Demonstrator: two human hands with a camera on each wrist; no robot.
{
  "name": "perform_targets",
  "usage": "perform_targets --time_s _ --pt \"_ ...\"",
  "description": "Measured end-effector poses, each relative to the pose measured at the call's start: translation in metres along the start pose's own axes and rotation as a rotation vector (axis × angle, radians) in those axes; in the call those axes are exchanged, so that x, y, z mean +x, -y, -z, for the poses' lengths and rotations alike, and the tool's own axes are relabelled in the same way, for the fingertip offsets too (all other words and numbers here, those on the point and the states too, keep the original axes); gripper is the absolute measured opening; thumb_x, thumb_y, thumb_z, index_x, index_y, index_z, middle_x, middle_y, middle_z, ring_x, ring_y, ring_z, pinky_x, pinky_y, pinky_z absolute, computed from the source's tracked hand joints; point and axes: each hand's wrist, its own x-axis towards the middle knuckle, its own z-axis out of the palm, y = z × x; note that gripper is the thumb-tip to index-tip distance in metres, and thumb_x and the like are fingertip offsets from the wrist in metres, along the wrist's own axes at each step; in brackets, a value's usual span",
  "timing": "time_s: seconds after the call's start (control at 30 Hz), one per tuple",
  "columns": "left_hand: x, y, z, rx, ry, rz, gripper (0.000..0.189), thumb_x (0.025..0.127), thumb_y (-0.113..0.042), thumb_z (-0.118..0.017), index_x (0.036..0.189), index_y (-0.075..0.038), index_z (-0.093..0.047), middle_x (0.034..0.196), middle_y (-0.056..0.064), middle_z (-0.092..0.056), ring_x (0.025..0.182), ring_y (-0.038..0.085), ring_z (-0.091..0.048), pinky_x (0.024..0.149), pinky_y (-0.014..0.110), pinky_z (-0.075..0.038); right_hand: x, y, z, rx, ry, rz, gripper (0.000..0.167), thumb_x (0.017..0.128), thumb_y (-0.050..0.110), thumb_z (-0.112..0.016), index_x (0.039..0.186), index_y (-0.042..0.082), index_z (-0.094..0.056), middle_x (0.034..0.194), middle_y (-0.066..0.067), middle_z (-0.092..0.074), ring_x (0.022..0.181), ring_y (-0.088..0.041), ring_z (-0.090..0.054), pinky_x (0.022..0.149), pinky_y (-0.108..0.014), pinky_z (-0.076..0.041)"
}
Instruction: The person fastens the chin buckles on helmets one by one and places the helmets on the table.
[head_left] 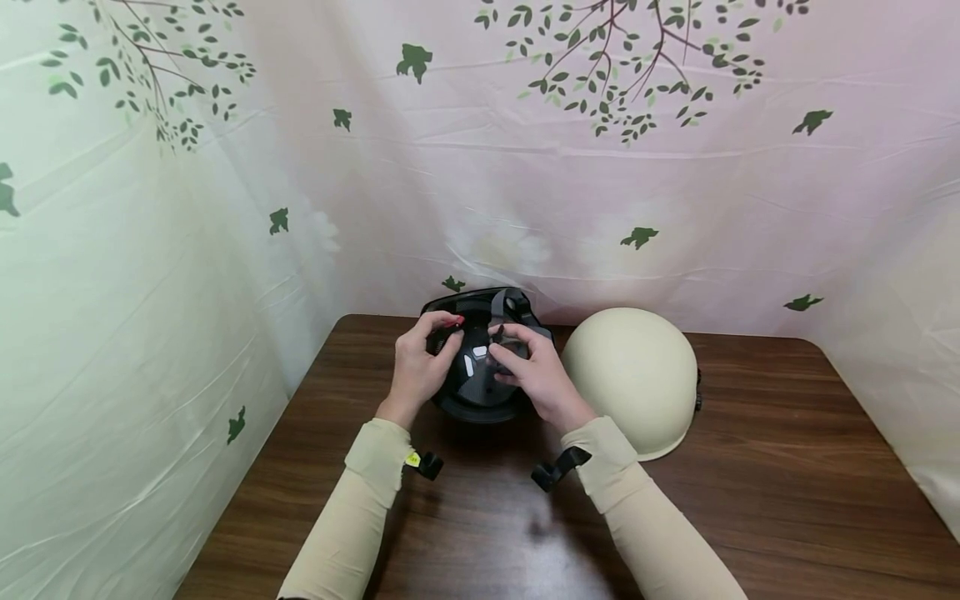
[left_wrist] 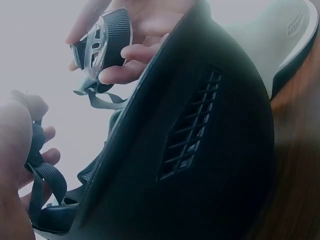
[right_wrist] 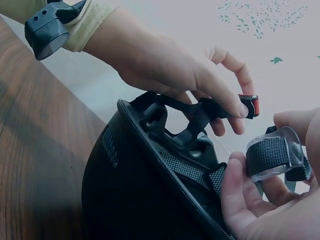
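A black helmet point(head_left: 483, 410) lies on its crown on the table with its padded inside facing up. Over its left rim, my left hand point(head_left: 420, 362) pinches a black chin strap point(right_wrist: 202, 117) near a buckle end with a red part point(right_wrist: 256, 106). Across from it, my right hand point(head_left: 542, 377) holds the other strap by a clear plastic chin cup point(right_wrist: 292, 155) with dark ribbed webbing point(left_wrist: 118, 37) running through it. The red buckle end and the chin cup are a short gap apart. Slotted vents point(left_wrist: 192, 125) show on the helmet's side.
Right of the black helmet stands a cream helmet point(head_left: 630, 375), dome up, close beside my right forearm. Both are on a dark wooden table point(head_left: 780, 467). A pale curtain point(head_left: 465, 192) with leaf prints hangs right behind the table's back edge and along its sides.
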Motion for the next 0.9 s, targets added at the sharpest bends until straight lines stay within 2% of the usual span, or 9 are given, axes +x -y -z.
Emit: perform_targets --time_s 0.1,0.23,0.37,0.5,0.63,0.73,0.9 --pt "0.0001 -0.0003 0.0002 0.016 0.025 0.008 0.024 0.098 -0.007 -0.073 0.12 -0.005 -0.064 0.115 0.012 -0.074 0.109 0.026 -0.071 0.101 0.046 -0.055 0.0012 -0.0012 0.0012 -0.009 -0.001 -0.008 0.033 0.105 0.014 -0.066 0.136 0.004 -0.064 0.129 -0.027 -0.061 0.101 -0.021 -0.07 0.088 -0.047 -0.06" --pt "0.0008 0.0009 0.0 0.02 0.054 0.001 0.024 0.101 -0.007 -0.069 0.123 -0.003 -0.061 0.118 0.014 -0.071 0.112 0.027 -0.068 0.103 0.047 -0.053 0.0013 -0.0015 0.0026 -0.031 0.012 -0.004 0.034 0.104 0.015 -0.067 0.137 0.005 -0.066 0.127 -0.018 -0.066 0.104 -0.025 -0.07 0.089 -0.05 -0.06" --pt "0.002 0.0033 -0.0002 0.031 0.091 -0.025 0.027 0.106 -0.009 -0.06 0.132 -0.001 -0.061 0.126 0.016 -0.068 0.12 0.028 -0.064 0.107 0.047 -0.051 0.0004 -0.0011 0.0038 -0.049 0.009 -0.005 0.038 0.104 0.015 -0.068 0.14 0.005 -0.063 0.126 -0.014 -0.067 0.101 -0.023 -0.07 0.084 -0.041 -0.06" --pt "0.0021 0.0037 0.0014 0.047 0.136 -0.021 0.034 0.11 -0.012 -0.052 0.141 -0.001 -0.058 0.133 0.02 -0.064 0.125 0.028 -0.061 0.11 0.048 -0.048 0.0006 -0.0016 0.004 -0.047 -0.007 -0.013 0.038 0.102 0.015 -0.07 0.137 0.003 -0.06 0.123 -0.013 -0.07 0.095 -0.017 -0.07 0.078 -0.034 -0.059" --pt "0.0018 0.0021 0.0033 0.055 0.17 -0.004 0.036 0.113 -0.014 -0.047 0.146 -0.002 -0.055 0.132 0.019 -0.063 0.119 0.028 -0.062 0.108 0.047 -0.05 0.0001 -0.0007 0.0032 -0.039 -0.006 -0.013 0.034 0.102 0.014 -0.069 0.132 0.0 -0.062 0.12 -0.012 -0.067 0.093 -0.017 -0.07 0.078 -0.035 -0.059" --pt "0.0015 0.0019 0.004 0.058 0.181 -0.018 0.036 0.112 -0.013 -0.047 0.146 -0.002 -0.056 0.127 0.018 -0.064 0.112 0.027 -0.063 0.103 0.046 -0.052 -0.0006 0.0007 0.0027 -0.027 0.005 -0.013 0.033 0.104 0.014 -0.066 0.133 -0.002 -0.063 0.121 -0.016 -0.066 0.096 -0.018 -0.07 0.082 -0.039 -0.059" --pt "0.0007 0.0023 0.0054 0.062 0.188 -0.052 0.035 0.109 -0.012 -0.055 0.143 -0.004 -0.059 0.127 0.016 -0.064 0.116 0.027 -0.062 0.106 0.046 -0.05 -0.0007 0.0019 0.0025 0.003 0.018 -0.025 0.037 0.108 0.018 -0.061 0.138 -0.003 -0.06 0.117 -0.017 -0.071 0.098 -0.02 -0.072 0.082 -0.037 -0.058"
